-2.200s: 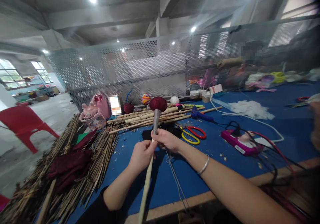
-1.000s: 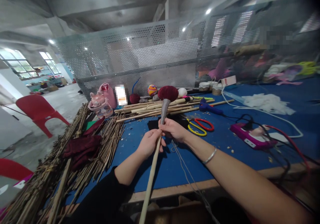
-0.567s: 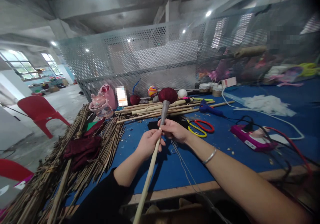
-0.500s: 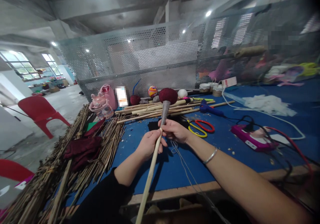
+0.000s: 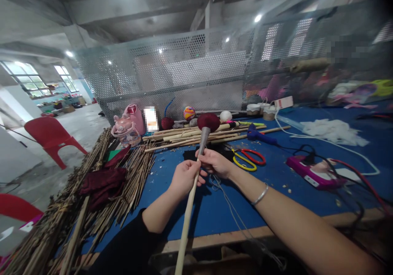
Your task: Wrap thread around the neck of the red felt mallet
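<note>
A mallet slants up from the bottom edge, with a pale wooden stick and a dark red padded head. Grey thread is wound closely around its neck below the head. My left hand is closed round the stick just under the winding. At the lower end of the winding, my right hand pinches with thumb and fingers against the neck; loose grey thread hangs below it past the table edge. The fingertips partly hide the thread's end.
Scissors with yellow and red handles lie right of my hands, near a blue glue gun and a magenta power strip with cables. Wooden sticks lie behind. Bundled twigs and dark red cloth cover the left.
The view has shifted slightly, so the scene sits a little lower and further right. Both hands keep nearly the same hold on the mallet, and the hanging thread lies a little differently.
</note>
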Tool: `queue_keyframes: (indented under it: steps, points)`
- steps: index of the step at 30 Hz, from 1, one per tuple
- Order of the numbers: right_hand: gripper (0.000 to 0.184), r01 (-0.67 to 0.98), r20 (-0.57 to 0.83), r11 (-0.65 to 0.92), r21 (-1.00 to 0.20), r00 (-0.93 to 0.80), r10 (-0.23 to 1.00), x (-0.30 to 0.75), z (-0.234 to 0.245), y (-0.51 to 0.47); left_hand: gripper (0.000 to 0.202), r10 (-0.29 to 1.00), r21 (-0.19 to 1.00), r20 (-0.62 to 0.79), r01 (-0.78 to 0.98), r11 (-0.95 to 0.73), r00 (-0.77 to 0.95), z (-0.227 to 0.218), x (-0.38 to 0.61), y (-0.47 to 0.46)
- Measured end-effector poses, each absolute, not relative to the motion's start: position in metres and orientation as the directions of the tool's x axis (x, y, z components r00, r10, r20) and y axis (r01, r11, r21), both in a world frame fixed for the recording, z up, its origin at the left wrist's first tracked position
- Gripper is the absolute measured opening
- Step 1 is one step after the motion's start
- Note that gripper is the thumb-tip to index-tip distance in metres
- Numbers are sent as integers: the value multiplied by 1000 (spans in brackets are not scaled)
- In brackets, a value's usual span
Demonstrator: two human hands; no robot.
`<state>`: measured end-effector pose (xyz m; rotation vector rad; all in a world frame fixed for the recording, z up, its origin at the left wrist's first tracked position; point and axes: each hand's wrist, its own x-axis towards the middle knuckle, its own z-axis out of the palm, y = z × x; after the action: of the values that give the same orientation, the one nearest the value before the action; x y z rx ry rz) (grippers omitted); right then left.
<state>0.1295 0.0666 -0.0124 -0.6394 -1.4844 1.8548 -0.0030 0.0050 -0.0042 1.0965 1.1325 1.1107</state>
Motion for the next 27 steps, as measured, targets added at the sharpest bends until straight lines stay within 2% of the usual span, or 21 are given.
queue_keyframes:
  steps: [2, 4, 7, 9, 11, 15, 17, 20, 24, 25, 27]
  points:
    - [34, -181, 41, -96, -979, -632, 774, 129, -13, 66, 34, 976, 981, -146, -104, 164, 161, -4, -5, 5]
    - [34, -148, 40, -63, -987, -605, 795, 127, -12, 65, 35, 983, 993, -116, 31, 113, 139, -4, -9, 5]
    - [35, -93, 18, -45, -995, -584, 811, 123, -11, 63, 33, 992, 921, 120, 378, -97, -37, -6, -14, 5]
    - [36, -79, 16, -37, -996, -578, 816, 123, -9, 63, 33, 973, 854, 211, 503, -138, -92, -6, -14, 5]
    - [36, -97, 24, -41, -994, -588, 809, 124, -8, 63, 34, 987, 887, 137, 454, -87, -80, -4, -12, 4]
    - [35, -161, 40, -83, -983, -640, 767, 128, -7, 64, 39, 990, 989, -114, 106, 105, 85, -2, -7, 4]
    - [35, -159, 38, -88, -983, -652, 758, 129, -7, 64, 41, 971, 989, -151, 20, 150, 186, -3, -7, 4]
    - [36, -119, 17, -77, -990, -641, 767, 127, -8, 63, 42, 974, 985, -112, 150, 83, 196, -6, -10, 5]
    - [38, -117, 25, -59, -991, -611, 791, 124, -12, 64, 35, 992, 870, 122, 483, -102, -10, -9, -12, 5]
    - [39, -119, 28, -57, -991, -610, 792, 124, -13, 65, 35, 989, 855, 145, 506, -113, -25, -9, -12, 4]
    - [38, -122, 32, -55, -991, -616, 787, 125, -12, 65, 38, 995, 887, 104, 453, -90, -6, -7, -11, 4]
